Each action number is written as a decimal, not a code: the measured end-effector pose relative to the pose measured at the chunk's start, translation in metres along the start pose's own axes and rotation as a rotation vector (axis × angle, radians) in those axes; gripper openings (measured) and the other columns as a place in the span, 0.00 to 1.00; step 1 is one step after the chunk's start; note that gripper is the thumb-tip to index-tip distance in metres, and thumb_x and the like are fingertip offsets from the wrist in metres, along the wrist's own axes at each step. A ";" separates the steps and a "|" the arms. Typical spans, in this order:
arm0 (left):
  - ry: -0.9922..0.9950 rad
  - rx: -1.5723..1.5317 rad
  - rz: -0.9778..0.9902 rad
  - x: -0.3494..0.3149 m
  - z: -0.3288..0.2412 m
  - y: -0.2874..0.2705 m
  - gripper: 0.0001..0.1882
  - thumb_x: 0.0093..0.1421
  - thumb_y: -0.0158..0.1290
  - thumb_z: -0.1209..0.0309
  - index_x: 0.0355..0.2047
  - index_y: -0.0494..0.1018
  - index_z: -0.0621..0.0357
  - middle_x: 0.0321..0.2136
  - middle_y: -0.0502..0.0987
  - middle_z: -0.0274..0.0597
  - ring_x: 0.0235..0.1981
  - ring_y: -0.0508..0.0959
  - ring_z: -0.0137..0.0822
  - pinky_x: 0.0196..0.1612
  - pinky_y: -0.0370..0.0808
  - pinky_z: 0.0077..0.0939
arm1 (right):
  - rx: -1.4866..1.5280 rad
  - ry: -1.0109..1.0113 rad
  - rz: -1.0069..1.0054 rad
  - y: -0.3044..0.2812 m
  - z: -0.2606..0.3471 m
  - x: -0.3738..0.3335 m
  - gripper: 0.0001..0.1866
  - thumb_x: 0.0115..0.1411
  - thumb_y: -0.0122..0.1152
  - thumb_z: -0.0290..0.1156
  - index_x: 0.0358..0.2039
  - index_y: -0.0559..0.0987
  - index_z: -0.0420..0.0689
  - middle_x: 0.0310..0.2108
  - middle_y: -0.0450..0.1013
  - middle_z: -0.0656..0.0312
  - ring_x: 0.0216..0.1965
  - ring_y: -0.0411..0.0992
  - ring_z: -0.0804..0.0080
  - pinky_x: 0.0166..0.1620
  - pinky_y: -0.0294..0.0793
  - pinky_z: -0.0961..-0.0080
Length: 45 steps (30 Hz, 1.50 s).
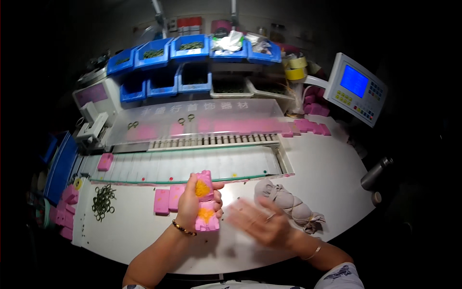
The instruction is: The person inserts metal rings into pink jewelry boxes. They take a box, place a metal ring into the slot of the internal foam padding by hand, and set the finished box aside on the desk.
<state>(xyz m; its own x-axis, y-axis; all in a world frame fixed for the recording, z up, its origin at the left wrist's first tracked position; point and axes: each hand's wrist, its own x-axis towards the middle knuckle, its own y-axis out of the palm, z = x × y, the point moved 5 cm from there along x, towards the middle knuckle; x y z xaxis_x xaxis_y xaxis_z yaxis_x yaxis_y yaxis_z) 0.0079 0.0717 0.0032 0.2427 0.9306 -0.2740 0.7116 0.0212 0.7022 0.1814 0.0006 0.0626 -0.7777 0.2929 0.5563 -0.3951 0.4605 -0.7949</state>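
Wrapped around a pink rubber mould (204,191), my left hand (189,198) holds it upright over the near part of the table. The mould is spread open into an upper and a lower piece, each with an orange-yellow patch at its centre. To its right, my right hand (260,222) is blurred by motion, with its fingers stretched out and nothing seen in them. It is nearest to a pale bundle of tied cloth (293,204). Beside my left hand lie more pink moulds (162,202), partly hidden by it.
Dark green ring-shaped pieces (103,202) are heaped at left. A conveyor (192,164) crosses the table, bearing one pink mould (105,162). Behind stand a clear cover (197,115) and blue bins (190,47). At right are a control panel (357,89) and a dark bottle (377,174).
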 end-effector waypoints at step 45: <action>0.705 0.714 -0.040 -0.048 -0.028 -0.002 0.30 0.72 0.32 0.52 0.52 0.70 0.68 0.41 0.77 0.44 0.38 0.77 0.31 0.41 0.76 0.25 | 0.248 0.113 0.290 -0.010 0.001 0.052 0.29 0.50 0.57 0.24 0.56 0.74 0.49 0.54 0.71 0.54 0.31 0.73 0.63 0.35 0.72 0.70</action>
<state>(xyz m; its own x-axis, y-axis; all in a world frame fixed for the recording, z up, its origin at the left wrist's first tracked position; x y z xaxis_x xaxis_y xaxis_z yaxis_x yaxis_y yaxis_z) -0.0232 0.0370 0.0334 -0.0713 0.9428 0.3257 0.9957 0.0481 0.0789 0.1444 0.0104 0.0994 -0.8213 0.4776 0.3120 -0.2838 0.1324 -0.9497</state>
